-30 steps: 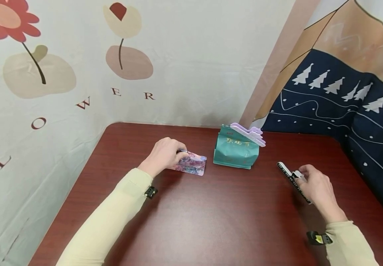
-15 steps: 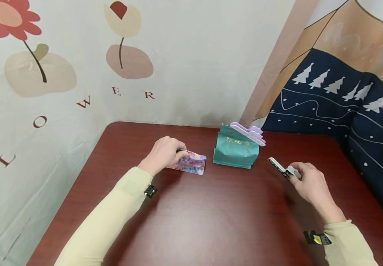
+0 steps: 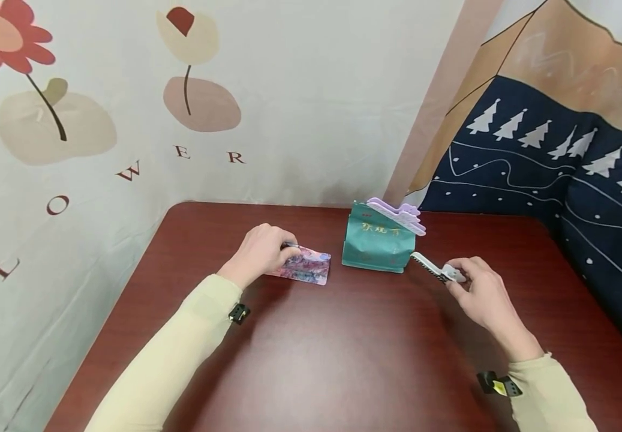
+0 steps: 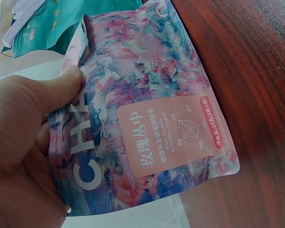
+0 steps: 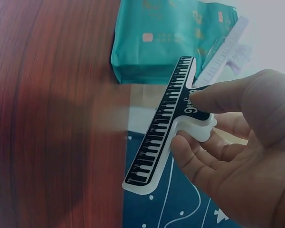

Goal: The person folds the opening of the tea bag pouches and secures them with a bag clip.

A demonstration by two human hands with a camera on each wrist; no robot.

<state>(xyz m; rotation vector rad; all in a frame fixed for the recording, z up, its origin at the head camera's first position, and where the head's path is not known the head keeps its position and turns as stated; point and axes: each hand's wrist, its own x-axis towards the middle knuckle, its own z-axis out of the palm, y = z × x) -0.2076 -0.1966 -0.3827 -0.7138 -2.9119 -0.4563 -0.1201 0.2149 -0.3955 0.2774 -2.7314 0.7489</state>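
My left hand (image 3: 259, 252) pinches the folded top of a pink and blue tea bag pouch (image 4: 147, 99), thumb on the printed front. The label reads rose oolong flavored teabag. To the right, my right hand (image 3: 483, 294) holds a white bag clip (image 5: 166, 128) with a piano-key pattern by its handles, thumb on one side and fingers on the other. The clip's long bar points toward a green pouch (image 3: 378, 243), which stands between the hands. A lilac clip (image 3: 397, 215) sits across that pouch's top right corner.
The dark red wooden table (image 3: 311, 360) spreads under everything. A pale flower-printed cloth (image 3: 300, 108) hangs behind it, and a navy cloth with white trees (image 3: 532, 156) borders the right side.
My right hand has carried the piano-key clip leftward, closer to the green pouch. The left hand still holds its pouch in about the same spot; the head view has shifted slightly.
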